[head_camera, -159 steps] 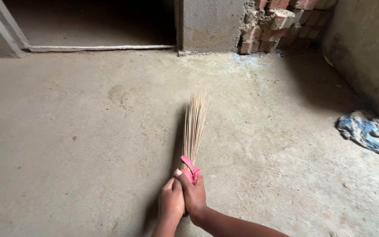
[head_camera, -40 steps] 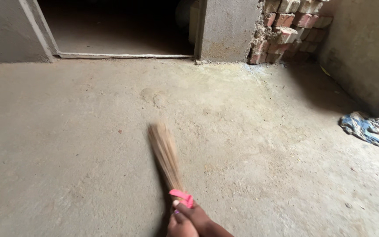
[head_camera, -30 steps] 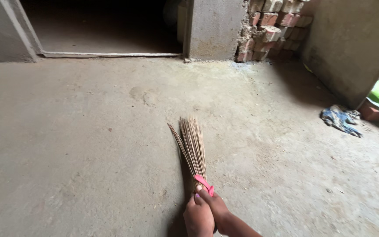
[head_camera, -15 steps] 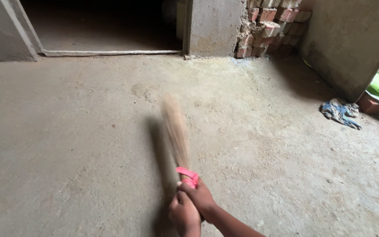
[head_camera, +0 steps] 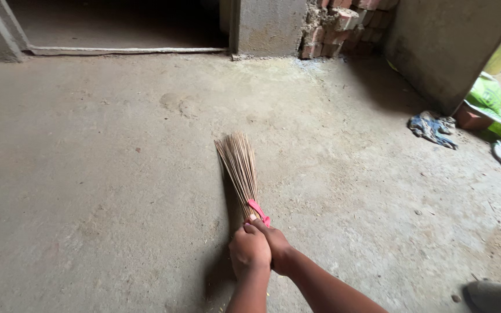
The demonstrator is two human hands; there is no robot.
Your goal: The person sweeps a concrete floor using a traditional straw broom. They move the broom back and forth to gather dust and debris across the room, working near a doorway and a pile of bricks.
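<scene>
Though near wall (head_camera: 442,52), open floor (head_camera: 88,174)

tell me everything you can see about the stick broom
The stick broom is a handheld bundle of thin, pale tan sticks, like dried plant ribs, bound near its grip end with a pink band. The sticks fan out slightly toward the far tips, which point away from the person, toward the doorway. It lies low and slanted over the dusty concrete floor, casting a dark shadow alongside. Both hands clasp its bound end: the left hand and right hand pressed together just below the band.
</scene>
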